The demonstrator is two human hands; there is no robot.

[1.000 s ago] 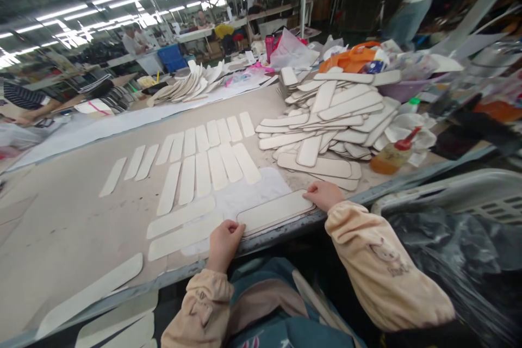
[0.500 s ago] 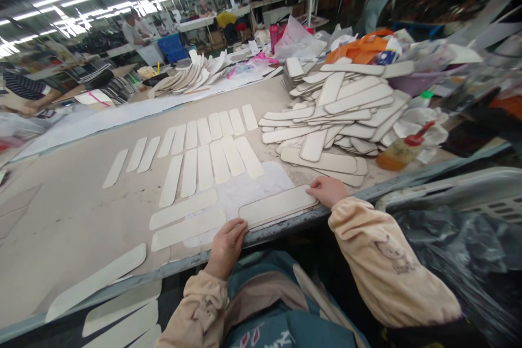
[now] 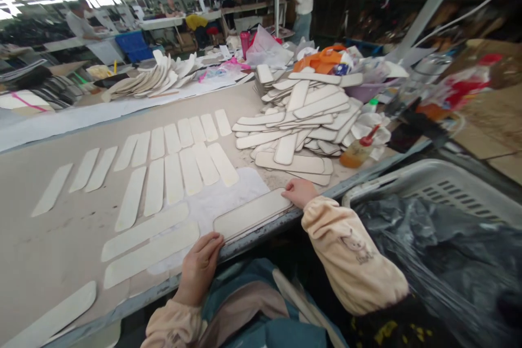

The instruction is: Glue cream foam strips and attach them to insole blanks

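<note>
I have both hands at the near edge of the counter (image 3: 41, 250), each grasping an end of the same pale strip (image 3: 253, 212). My left hand (image 3: 202, 266) has its fingertips drawn together on the strip's left end; my right hand (image 3: 300, 193) pinches the right end between thumb and finger. The strip lies flat along that edge. A second outline shows along its near side, so another piece may lie beneath, though from here I can't be certain.

Just beyond it I see a white sheet (image 3: 248, 182). Further left, loose strips (image 3: 174, 178) are spread in two rows across the counter, with two more laid lengthwise between them and the near edge. To the right of the rows rises a jumbled heap (image 3: 322, 106) of dark-edged strips, and beside that stands a bottle (image 3: 355, 156) with a red nozzle and amber contents. Off the counter's near edge, to my right, a pale slotted basket (image 3: 411, 171) holds black plastic (image 3: 428, 250).
</note>
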